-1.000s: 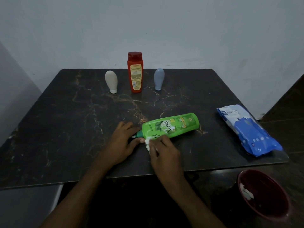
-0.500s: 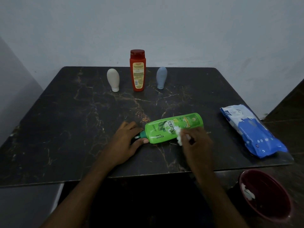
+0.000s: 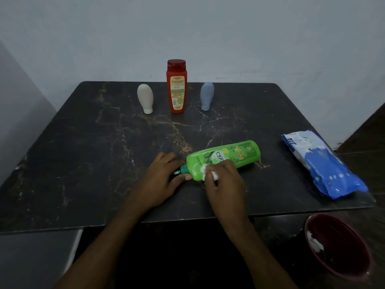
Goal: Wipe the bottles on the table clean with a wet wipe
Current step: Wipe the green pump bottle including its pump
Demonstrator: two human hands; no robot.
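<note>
While lying on its side at the near middle of the counter point(image 3: 100, 163), shows as a glossy green plastic bottle point(image 3: 239, 153), rounded at the shoulder and flat at the base, base aimed far-right and dark green cap point(image 3: 181, 170) aimed near-left. Carries a printed label with leaf pictures and white lettering ending in "atika"; smaller print too blurred to read. Gripped at cap and neck by the left hand point(image 3: 160, 182), thumb on the near side, fingers curled over the far side. Pressed at the near shoulder by a crumpled white wet wipe point(image 3: 203, 170), bunched inside the clamped fingers of the right hand point(image 3: 226, 182).

Underneath, dark polished stone-look surface with pale brown veins and rounded corners. Farther back, standing in a row well apart from the hands: a smooth cream bottle point(image 3: 145, 98) balanced on its cap, a tall red bottle point(image 3: 176, 88) upright with a dark red cap and a yellow label of unreadable print, and a grey-blue bottle point(image 3: 207, 95) also on its cap. Toward the right edge, lying flat, a soft crinkled blue-and-white wipes pack point(image 3: 325, 167), lettering not legible. Below the near right corner, a round dark red bowl point(image 3: 343, 257) holding a white wad point(image 3: 314, 243). Behind everything, a plain pale wall point(image 3: 187, 28).
</note>
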